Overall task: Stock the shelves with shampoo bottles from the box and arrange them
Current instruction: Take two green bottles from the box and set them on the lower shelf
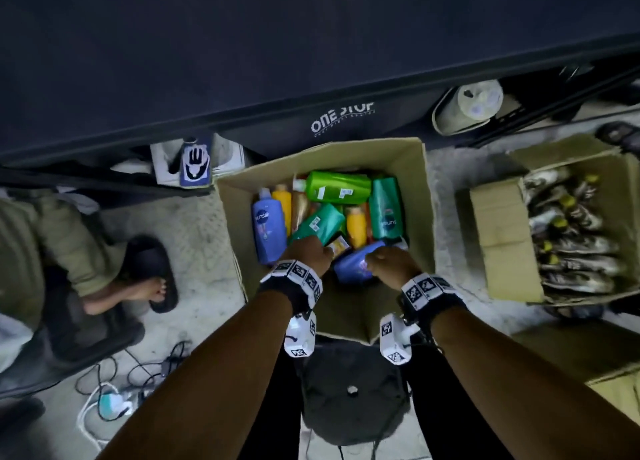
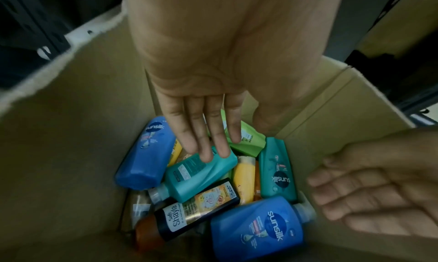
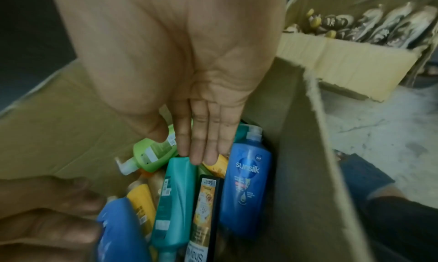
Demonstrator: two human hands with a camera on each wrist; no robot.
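dim bluish light, motion blur, wide-angle edge distortion

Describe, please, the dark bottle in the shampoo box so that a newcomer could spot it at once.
Find the open cardboard box full of coloured bottles. Near its closer end, the Shayla bottle lies between a teal bottle and a blue Sunsilk bottle. It alone is dark, with an orange-brown cap and a gold label; its neighbours are blue, teal, green or yellow.

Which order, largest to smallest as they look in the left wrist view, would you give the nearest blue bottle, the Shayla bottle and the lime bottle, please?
1. Nearest blue bottle, though nearness to the camera enlarges it.
2. Shayla bottle.
3. Lime bottle, partly hidden.
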